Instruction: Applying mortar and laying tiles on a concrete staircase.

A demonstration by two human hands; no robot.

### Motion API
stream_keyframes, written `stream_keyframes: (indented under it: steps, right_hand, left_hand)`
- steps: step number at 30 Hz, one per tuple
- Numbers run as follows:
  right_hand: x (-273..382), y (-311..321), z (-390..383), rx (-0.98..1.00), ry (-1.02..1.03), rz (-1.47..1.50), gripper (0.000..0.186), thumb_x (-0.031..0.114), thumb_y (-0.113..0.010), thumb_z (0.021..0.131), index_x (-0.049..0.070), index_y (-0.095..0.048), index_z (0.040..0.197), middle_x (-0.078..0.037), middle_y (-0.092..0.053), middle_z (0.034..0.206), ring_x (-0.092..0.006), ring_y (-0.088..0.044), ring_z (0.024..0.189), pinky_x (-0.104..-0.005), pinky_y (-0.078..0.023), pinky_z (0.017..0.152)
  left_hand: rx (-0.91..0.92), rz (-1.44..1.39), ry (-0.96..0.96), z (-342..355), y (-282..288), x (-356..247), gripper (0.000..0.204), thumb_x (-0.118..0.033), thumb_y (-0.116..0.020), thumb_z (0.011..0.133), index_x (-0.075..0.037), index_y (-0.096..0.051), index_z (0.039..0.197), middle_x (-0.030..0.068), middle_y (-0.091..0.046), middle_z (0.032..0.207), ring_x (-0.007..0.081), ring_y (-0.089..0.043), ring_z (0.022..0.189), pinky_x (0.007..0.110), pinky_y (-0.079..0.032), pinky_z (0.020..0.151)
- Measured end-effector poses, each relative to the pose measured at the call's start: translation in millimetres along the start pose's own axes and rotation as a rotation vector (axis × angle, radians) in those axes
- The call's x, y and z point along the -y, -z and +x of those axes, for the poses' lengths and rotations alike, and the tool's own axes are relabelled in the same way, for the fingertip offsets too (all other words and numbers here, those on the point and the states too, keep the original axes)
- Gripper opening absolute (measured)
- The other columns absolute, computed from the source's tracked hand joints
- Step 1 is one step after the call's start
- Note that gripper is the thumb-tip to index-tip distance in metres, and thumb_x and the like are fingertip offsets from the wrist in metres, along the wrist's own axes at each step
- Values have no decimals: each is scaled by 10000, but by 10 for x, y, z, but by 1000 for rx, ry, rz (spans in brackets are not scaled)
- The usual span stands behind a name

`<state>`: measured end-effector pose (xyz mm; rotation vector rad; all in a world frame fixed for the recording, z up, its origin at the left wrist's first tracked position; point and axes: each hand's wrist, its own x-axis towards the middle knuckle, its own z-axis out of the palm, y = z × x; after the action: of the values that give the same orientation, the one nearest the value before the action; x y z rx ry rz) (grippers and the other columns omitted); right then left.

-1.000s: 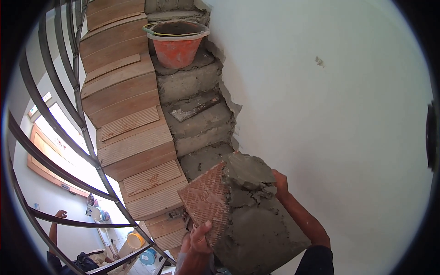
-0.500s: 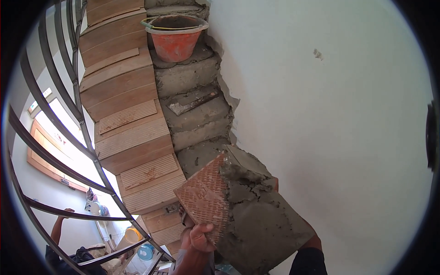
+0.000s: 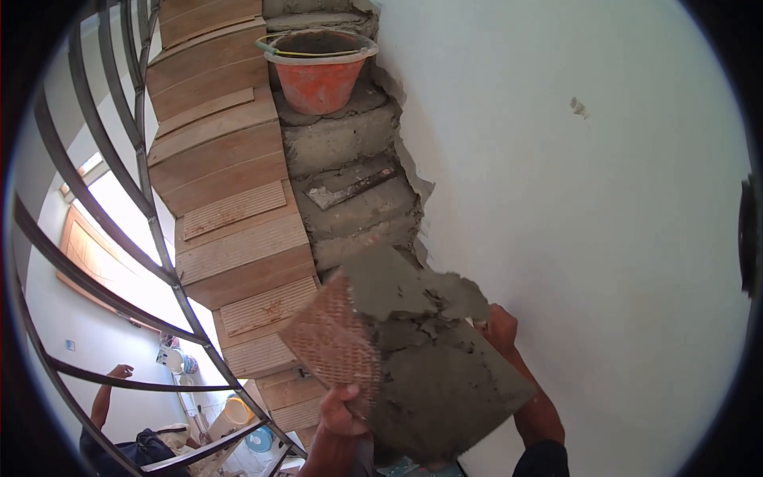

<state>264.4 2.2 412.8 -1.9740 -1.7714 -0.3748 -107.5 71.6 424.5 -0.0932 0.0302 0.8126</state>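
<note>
My left hand (image 3: 342, 413) grips the lower edge of a square reddish-brown tile (image 3: 322, 342), its ribbed back facing up. Wet grey mortar (image 3: 445, 389) coats most of that back; the left corner is bare. My right hand (image 3: 501, 327) is closed at the tile's right side, around what looks like the pale handle of a trowel. The trowel's broad flat blade (image 3: 381, 274), smeared with mortar, lies over the tile's upper part. Its exact outline is hard to separate from the mortar.
A red bucket (image 3: 318, 86) stands on the rough cement steps (image 3: 342, 143) above. A mortar-caked flat tool (image 3: 350, 189) lies on a lower step. Tiled treads (image 3: 238, 207) and a metal railing (image 3: 171, 274) run along the left, a white wall (image 3: 588, 238) right. Below, another person's arm (image 3: 103, 397) shows.
The trowel blade has swung from a tilted position to lie flatter and farther left over the tile's top. My right hand has come into view. The tile has shifted slightly left.
</note>
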Motion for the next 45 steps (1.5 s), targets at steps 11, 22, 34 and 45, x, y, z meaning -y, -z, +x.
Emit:
stream_keyframes:
  steps: [11, 22, 34, 45]
  right_hand:
    - [469, 364, 316, 163, -341, 260, 382, 263, -782, 915, 27, -629, 1174, -194, -682, 901, -361, -692, 824, -422, -545, 742]
    - [500, 1035, 1417, 748, -523, 1231, 474, 470, -532, 1124, 15, -665, 1119, -36, -600, 741, -112, -560, 591, -278, -493, 555]
    - [220, 1066, 1372, 885, -607, 866, 448, 474, -663, 1050, 32, -692, 977, -12, -585, 678, -100, -546, 559, -290, -466, 541]
    - [575, 257, 698, 123, -162, 444, 272, 103, -750, 912, 10, -630, 1138, -118, -666, 920, -249, -649, 780, -379, -538, 740]
  left_hand:
    - [-334, 219, -153, 258, -19, -200, 619, -126, -566, 847, 8, -542, 1450, 172, -664, 1362, 367, -652, 1241, 537, -500, 1107]
    - [-103, 121, -157, 277, -57, -249, 642, -188, -559, 888, 28, -507, 1490, 205, -632, 1441, 393, -631, 1300, 556, -490, 1135]
    - [-108, 189, -196, 78, 76, -60, 685, -164, -573, 875, 23, -468, 1526, 218, -601, 1484, 402, -606, 1337, 558, -464, 1180]
    - [-137, 125, -185, 110, 19, -23, 659, -166, -557, 891, 22, -478, 1518, 221, -616, 1466, 409, -620, 1320, 571, -482, 1158]
